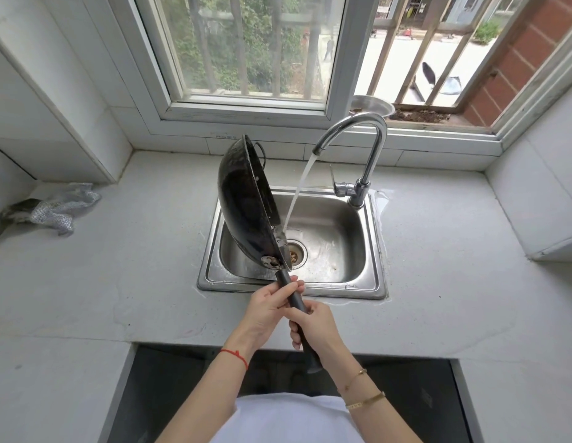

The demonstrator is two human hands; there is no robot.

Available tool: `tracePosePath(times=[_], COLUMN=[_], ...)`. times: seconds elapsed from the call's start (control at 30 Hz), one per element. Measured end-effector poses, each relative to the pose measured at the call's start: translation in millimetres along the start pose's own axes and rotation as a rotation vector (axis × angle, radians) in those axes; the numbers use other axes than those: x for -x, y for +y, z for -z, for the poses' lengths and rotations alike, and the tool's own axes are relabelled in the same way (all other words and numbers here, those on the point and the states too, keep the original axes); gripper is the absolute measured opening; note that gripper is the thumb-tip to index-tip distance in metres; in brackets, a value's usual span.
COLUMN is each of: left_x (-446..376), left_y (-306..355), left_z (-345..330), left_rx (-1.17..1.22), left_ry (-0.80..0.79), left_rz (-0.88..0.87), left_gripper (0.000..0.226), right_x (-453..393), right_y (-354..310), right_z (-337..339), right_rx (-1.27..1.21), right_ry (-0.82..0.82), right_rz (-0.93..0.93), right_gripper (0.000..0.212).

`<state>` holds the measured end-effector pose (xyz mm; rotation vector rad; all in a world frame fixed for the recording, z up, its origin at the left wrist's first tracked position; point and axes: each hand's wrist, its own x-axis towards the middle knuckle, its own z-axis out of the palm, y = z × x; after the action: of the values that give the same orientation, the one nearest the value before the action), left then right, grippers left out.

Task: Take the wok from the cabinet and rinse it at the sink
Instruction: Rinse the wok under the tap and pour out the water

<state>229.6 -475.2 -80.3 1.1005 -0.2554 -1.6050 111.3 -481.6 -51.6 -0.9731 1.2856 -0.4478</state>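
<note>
Both hands grip the handle point(294, 302), left hand point(268, 310) nearer the wok point(246, 206), right hand point(316, 327) behind; the wok stands on edge over the sink point(372, 251). Water point(299, 190) from the tap point(371, 145) strikes its lower rim; a cloth point(59, 206) lies on the surface point(454, 266).

Crumpled silvery mesh cloth point(59, 206) on the grey countertop point(454, 282), far left by the wall. Metal dish point(372, 106) on the window sill point(438, 131). Barred window point(246, 49) behind.
</note>
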Motion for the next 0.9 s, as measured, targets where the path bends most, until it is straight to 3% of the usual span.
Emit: tracePosePath(times=[0.3,0.57,0.9], left_x=[-13.2,-11.6,-18.3], left_y=[-4.3,-11.7,-18.6], left_z=[-18.9,-12.2,4.7], left_rx=[-0.091,-0.206,-0.319], left_ry=[-0.079,-0.064,-0.013], left_rz=[0.076,0.1,0.086], left_gripper=[0.033,0.015,0.013], right_x=[-2.8,-5.4,-7.7], right_y=[10.2,25.6,37.6], right_z=[0.9,-0.7,-9.9], right_rx=[0.235,0.365,0.278], right_ry=[0.299,0.354,0.399], right_rz=[0.124,0.171,0.046], right_gripper=[0.021,0.014,0.014])
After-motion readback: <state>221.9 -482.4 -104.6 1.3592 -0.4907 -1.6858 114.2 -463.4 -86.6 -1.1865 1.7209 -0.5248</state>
